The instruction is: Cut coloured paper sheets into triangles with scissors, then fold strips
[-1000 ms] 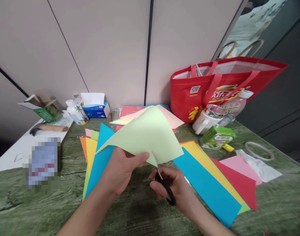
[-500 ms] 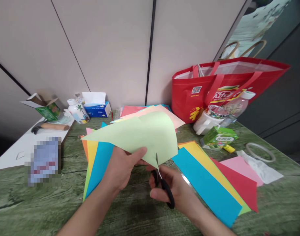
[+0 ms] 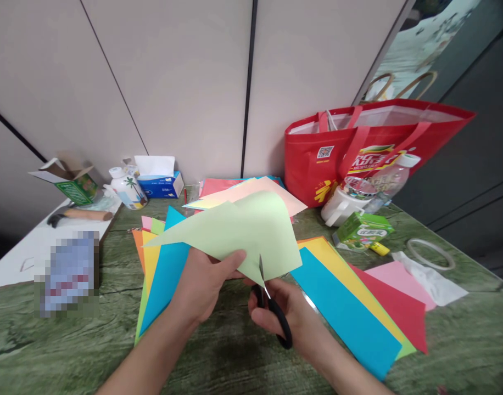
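Observation:
My left hand (image 3: 206, 285) pinches the lower edge of a pale green sheet of paper (image 3: 243, 230), thumb on top and fingers hidden beneath. The sheet is held above the table and curves up at its right side. In my right hand (image 3: 286, 310) are scissors (image 3: 281, 323) with black handles, their blades on the sheet's near edge just right of my left thumb. Blue paper (image 3: 169, 280) lies fanned with yellow and orange sheets under my left forearm. Another blue strip (image 3: 346, 307) lies right of my right hand, over yellow and green sheets.
At the back stand a red bag (image 3: 313, 159), a white mug (image 3: 337, 206), a plastic bottle (image 3: 393, 178) and a tissue box (image 3: 161, 184). A green box (image 3: 364, 229) and a tape roll (image 3: 430, 253) are at right. A hammer (image 3: 82, 214) lies at left.
The pale green sheet has swung, its left tip shifting leftward and its right side curling more. The scissors have moved slightly relative to the sheet; both hands keep their hold.

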A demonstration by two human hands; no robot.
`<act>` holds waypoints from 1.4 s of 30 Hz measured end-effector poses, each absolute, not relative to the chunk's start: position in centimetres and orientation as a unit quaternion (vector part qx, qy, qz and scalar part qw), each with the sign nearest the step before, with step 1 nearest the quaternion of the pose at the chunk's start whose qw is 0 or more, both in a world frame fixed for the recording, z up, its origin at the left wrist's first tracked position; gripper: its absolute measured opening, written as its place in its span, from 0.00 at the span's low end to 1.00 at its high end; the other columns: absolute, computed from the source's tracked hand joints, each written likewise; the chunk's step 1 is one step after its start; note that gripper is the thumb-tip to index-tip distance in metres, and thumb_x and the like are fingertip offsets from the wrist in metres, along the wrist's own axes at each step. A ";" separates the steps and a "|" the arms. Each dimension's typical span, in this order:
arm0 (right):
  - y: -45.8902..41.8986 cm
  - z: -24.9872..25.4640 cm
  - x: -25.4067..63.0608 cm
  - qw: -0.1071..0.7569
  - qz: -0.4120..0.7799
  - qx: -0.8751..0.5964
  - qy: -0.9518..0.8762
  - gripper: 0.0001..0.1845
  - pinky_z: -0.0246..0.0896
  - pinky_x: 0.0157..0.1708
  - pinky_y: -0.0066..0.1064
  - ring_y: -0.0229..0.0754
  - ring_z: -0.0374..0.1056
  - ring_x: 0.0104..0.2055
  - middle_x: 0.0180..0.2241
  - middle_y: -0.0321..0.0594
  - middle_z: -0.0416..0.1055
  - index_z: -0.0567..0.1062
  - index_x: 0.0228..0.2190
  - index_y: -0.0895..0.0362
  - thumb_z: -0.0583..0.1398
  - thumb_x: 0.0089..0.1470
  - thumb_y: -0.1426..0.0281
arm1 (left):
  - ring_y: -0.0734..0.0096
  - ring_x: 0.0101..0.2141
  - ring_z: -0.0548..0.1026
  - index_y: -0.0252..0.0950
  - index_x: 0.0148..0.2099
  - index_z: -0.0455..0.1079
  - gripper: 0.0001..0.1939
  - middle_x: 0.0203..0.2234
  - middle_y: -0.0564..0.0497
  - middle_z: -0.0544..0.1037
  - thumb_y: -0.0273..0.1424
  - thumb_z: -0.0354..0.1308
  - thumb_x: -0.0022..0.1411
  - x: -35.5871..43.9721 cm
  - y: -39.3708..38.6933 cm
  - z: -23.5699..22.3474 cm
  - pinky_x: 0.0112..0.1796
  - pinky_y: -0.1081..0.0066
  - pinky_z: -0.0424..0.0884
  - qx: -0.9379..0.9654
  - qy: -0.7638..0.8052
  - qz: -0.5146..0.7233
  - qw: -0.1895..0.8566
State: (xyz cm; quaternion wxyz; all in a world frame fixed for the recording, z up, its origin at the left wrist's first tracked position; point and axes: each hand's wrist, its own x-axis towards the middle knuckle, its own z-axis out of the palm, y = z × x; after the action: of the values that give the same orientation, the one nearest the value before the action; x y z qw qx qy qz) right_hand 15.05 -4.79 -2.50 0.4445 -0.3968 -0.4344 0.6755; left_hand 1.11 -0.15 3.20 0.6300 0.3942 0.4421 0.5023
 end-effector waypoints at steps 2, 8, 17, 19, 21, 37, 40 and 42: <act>-4.8 -2.4 15.1 0.446 0.670 -0.400 -0.438 0.23 0.53 0.24 0.24 0.32 0.58 0.24 0.24 0.34 0.66 0.69 0.36 0.60 0.68 0.39 0.62 | 0.64 0.35 0.76 0.38 0.53 0.62 0.31 0.38 0.50 0.78 0.25 0.65 0.46 1.1 -0.2 3.2 0.29 0.67 0.76 0.392 0.441 0.503 0.631; -5.0 -2.4 15.2 0.445 0.663 -0.401 -0.449 0.22 0.52 0.23 0.24 0.32 0.57 0.23 0.23 0.32 0.65 0.69 0.35 0.59 0.68 0.40 0.62 | 0.64 0.36 0.76 0.38 0.52 0.65 0.32 0.37 0.50 0.79 0.23 0.66 0.42 1.3 -0.1 3.3 0.31 0.70 0.74 0.402 0.441 0.500 0.628; -4.9 -2.5 15.0 0.440 0.655 -0.423 -0.446 0.24 0.55 0.24 0.27 0.34 0.59 0.23 0.24 0.33 0.66 0.70 0.35 0.58 0.68 0.37 0.60 | 0.63 0.40 0.75 0.38 0.52 0.65 0.31 0.40 0.50 0.78 0.23 0.65 0.43 1.2 -0.2 3.0 0.37 0.68 0.73 0.433 0.457 0.501 0.595; -4.9 -2.5 15.0 0.439 0.652 -0.423 -0.451 0.24 0.54 0.23 0.26 0.33 0.57 0.23 0.23 0.33 0.65 0.69 0.35 0.58 0.68 0.37 0.60 | 0.65 0.39 0.75 0.39 0.53 0.64 0.32 0.39 0.51 0.79 0.22 0.65 0.43 1.2 -0.2 3.0 0.38 0.69 0.73 0.433 0.459 0.502 0.592; -4.9 -2.5 15.0 0.441 0.651 -0.422 -0.451 0.23 0.53 0.23 0.26 0.33 0.56 0.22 0.22 0.32 0.65 0.69 0.34 0.58 0.68 0.37 0.60 | 0.65 0.39 0.75 0.39 0.53 0.64 0.32 0.39 0.51 0.79 0.22 0.65 0.43 1.3 -0.2 3.0 0.37 0.69 0.73 0.433 0.459 0.499 0.594; -4.9 -2.7 14.8 0.449 0.628 -0.445 -0.454 0.22 0.48 0.21 0.26 0.32 0.52 0.21 0.20 0.30 0.59 0.69 0.28 0.57 0.67 0.36 0.56 | 0.65 0.35 0.75 0.37 0.48 0.67 0.28 0.37 0.50 0.79 0.23 0.65 0.42 1.4 -0.5 3.6 0.32 0.70 0.73 0.423 0.463 0.484 0.611; -4.9 -2.8 14.8 0.450 0.620 -0.447 -0.462 0.20 0.48 0.20 0.26 0.33 0.53 0.20 0.19 0.30 0.60 0.70 0.28 0.57 0.67 0.37 0.57 | 0.64 0.36 0.75 0.38 0.50 0.66 0.31 0.37 0.50 0.79 0.22 0.65 0.41 1.4 -0.5 3.7 0.33 0.70 0.73 0.418 0.465 0.488 0.609; -4.9 -2.8 14.8 0.449 0.611 -0.455 -0.467 0.19 0.49 0.20 0.26 0.33 0.53 0.20 0.18 0.30 0.61 0.70 0.28 0.57 0.67 0.37 0.57 | 0.64 0.36 0.75 0.38 0.51 0.66 0.31 0.37 0.50 0.79 0.22 0.65 0.41 1.4 -0.4 3.8 0.33 0.69 0.73 0.417 0.466 0.490 0.607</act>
State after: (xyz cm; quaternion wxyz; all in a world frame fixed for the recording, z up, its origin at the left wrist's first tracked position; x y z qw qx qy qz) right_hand 14.75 -4.95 -2.82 0.4493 -0.4549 -0.4673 0.6106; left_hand 1.45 -0.44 3.75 0.6074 0.4167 0.4662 0.4899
